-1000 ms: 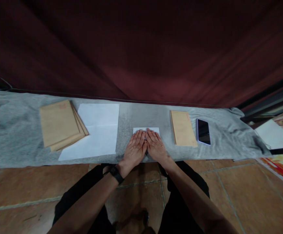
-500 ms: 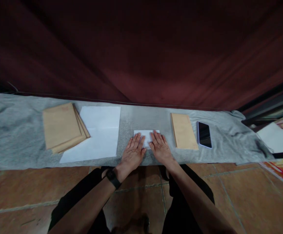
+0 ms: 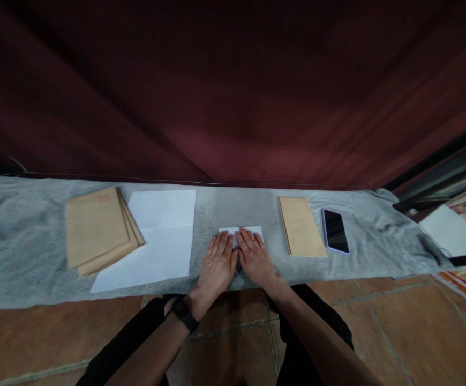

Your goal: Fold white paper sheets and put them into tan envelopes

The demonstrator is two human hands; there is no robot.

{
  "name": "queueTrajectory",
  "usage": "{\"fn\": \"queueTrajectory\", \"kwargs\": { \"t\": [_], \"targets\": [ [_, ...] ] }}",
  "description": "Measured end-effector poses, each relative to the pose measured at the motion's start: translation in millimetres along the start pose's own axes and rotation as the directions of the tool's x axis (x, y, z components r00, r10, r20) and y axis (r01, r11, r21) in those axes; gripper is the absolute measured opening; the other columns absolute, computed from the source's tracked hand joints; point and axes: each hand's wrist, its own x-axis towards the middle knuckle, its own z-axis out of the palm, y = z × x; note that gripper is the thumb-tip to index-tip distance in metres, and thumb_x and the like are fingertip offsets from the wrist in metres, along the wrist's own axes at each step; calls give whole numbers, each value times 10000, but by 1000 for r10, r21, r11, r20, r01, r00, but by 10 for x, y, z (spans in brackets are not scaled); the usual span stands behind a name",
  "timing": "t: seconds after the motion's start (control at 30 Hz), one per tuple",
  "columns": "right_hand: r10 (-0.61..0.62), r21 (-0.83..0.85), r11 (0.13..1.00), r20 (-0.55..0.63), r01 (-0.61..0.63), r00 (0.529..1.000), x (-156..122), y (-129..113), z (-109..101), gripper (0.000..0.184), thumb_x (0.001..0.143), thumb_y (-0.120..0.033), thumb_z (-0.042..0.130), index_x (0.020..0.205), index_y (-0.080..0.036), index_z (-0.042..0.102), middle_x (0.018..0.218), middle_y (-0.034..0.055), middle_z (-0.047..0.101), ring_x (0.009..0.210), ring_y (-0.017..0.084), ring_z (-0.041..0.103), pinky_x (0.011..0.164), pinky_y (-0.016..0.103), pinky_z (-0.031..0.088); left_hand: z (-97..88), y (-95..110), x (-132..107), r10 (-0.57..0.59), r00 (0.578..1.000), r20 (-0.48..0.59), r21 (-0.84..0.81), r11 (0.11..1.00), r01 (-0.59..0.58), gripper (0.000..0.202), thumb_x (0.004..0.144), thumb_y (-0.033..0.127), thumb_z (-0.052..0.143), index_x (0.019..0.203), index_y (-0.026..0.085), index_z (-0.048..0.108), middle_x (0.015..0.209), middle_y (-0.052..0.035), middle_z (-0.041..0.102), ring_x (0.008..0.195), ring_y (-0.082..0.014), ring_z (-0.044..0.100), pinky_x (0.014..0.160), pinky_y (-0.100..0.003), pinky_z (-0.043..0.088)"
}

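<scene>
A small folded white paper (image 3: 227,230) lies on the grey cloth in front of me, mostly hidden under my hands. My left hand (image 3: 218,261) rests flat on its left part, fingers stretched out and pointing away from me. Flat on the right part lies my right hand (image 3: 254,257), its fingers extended too. The two hands almost meet at the thumbs. To the left, large white sheets (image 3: 168,241) lie on the cloth, partly covered by a stack of brown envelopes (image 3: 96,228).
The grey cloth (image 3: 233,206) covers a long narrow bench. Right of my hands lie more brown envelopes (image 3: 302,228) and a phone (image 3: 336,230). A dark red curtain (image 3: 233,107) hangs behind the bench. Papers (image 3: 456,230) sit at the far right. Below is a tiled floor (image 3: 418,327).
My right hand has slid left across the folded paper, closer to my left hand, covering more of it. The whole view has shifted, so the bench appears slightly lower.
</scene>
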Motion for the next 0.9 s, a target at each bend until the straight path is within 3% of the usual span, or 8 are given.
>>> {"fn": "queueTrajectory", "kwargs": {
  "t": [0.17, 0.4, 0.63, 0.9],
  "targets": [
    [-8, -56, 998, 15, 9, 1000, -28, -3, 27, 594, 993, -143, 370, 1586, -140, 359, 1654, 96, 341, 1533, 231, 319, 1268, 467, 261, 80, 55, 95, -3, 1000, 12, -53, 999, 3, 568, 1058, 357, 282, 1539, 81, 403, 1594, -164, 443, 1528, -270, 329, 1249, -519, 307],
    [12, -58, 998, -1, -12, 1000, -9, 8, 38, 558, 1030, -201, 356, 1586, -148, 367, 1658, 101, 334, 1533, 241, 320, 1262, 451, 260, 145, 38, 108, -22, 999, 44, -48, 999, 24, 602, 1058, 409, 283, 1543, 70, 398, 1623, -178, 387, 1548, -279, 280, 1257, -511, 283],
    [133, -33, 990, -37, -134, 990, -27, 110, 10, 545, 1072, -343, 346, 1565, -117, 399, 1652, 132, 336, 1532, 286, 315, 1259, 498, 224, 128, -32, 122, -118, 987, 105, 8, 993, 118, 589, 1050, 356, 295, 1567, 81, 356, 1653, -166, 327, 1548, -280, 275, 1267, -499, 249],
    [234, -31, 972, -37, -235, 972, -109, 357, -88, 572, 1077, -348, 302, 1575, -73, 363, 1646, 153, 338, 1530, 298, 318, 1247, 514, 237, 68, -114, 24, -184, 982, 47, 28, 983, 183, 618, 1040, 373, 302, 1567, 55, 352, 1624, -193, 365, 1530, -308, 318, 1253, -537, 272]
  ]
}}
